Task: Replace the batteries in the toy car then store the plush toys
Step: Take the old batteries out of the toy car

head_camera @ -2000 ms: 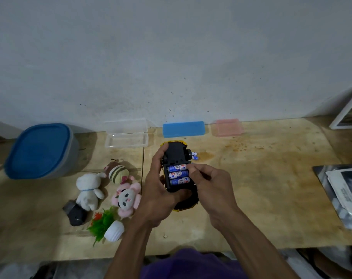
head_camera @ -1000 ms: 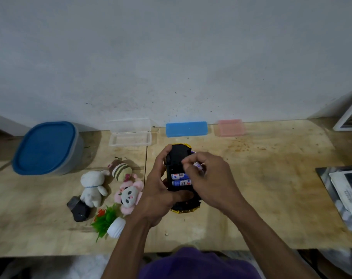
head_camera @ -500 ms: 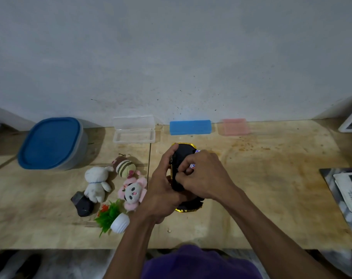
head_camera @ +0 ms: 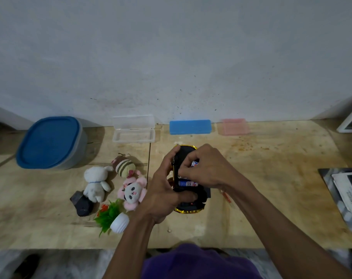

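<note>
Three plush toys [head_camera: 96,183] [head_camera: 123,165] [head_camera: 132,192] (two batteries [head_camera: 188,183] [head_camera: 195,163] visible).

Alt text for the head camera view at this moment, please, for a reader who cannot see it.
Over a wooden table, the left hand holds an upturned black toy car while the right hand pinches a battery at its open compartment. Three plush toys lie to the left, near a blue-lidded container.

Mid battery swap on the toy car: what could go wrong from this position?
1. The right hand pinches a battery above the open bay; it could slip and roll across the table.
2. The left hand alone holds the upturned toy car, so a hard pull may twist it loose.
3. One battery in the bay could pop out if the car tilts.
</note>
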Tool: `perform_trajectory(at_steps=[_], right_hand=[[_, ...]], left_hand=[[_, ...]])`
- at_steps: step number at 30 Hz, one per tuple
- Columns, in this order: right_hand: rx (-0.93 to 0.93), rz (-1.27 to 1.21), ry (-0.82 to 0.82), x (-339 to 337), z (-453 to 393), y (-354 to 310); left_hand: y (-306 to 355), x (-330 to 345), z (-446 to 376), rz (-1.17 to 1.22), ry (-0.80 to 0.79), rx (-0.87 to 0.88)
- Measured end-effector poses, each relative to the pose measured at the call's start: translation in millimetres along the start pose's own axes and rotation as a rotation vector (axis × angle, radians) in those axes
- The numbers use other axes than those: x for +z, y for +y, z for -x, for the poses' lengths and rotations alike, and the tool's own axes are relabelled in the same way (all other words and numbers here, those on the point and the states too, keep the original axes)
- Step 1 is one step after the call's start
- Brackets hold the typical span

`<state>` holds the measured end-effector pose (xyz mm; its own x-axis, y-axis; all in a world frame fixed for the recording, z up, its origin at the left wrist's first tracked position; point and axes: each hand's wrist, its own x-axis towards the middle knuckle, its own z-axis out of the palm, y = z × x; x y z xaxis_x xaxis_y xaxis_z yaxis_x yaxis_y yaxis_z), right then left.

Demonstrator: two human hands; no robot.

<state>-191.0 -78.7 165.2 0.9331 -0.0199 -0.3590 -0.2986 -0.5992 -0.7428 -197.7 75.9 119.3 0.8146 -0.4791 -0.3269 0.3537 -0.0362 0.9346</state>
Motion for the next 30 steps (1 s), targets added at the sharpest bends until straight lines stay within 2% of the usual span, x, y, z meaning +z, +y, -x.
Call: perform_trajectory(at_steps=[11, 16, 18, 20, 24, 26, 28, 30], right_hand=[[-0.202, 0.072, -0.043, 3.5, -4.6, 10.8], [-0.274, 0.154, -0.009, 7.5, -6.9, 20.3], [-0.286, 0.034, 0.030, 6.1, -4.8, 20.9], [-0.253, -0.220, 0.061, -0.1, -3.1, 20.9], [0.029, -0.980, 0.021, -14.2, 0.6, 22.5], [0.135, -1.207, -0.019, -17.0, 3.9, 22.0], [0.174, -1.123, 0.020, -16.8, 9.5, 19.9], [0.174, -0.847, 0.085, -14.0, 19.0, 18.5]], left_hand=[[2.0, -7.3, -4.3, 0.059, -0.024, -0.013], [0.0, -8.2, -6.0, 0.095, -0.032, -0.018], [0.0, -9.6, -6.1, 0.097, -0.022, -0.011], [0.0, -11.2, -6.1, 0.071, -0.005, 0.004], [-2.3, -14.6, -5.6, 0.083, 0.008, -0.002], [-4.3, -14.8, -6.0, 0.086, 0.006, 0.004], [-5.3, -14.9, -6.0, 0.078, -0.002, 0.003], [-5.3, -16.0, -5.7, 0.070, -0.013, -0.004]])
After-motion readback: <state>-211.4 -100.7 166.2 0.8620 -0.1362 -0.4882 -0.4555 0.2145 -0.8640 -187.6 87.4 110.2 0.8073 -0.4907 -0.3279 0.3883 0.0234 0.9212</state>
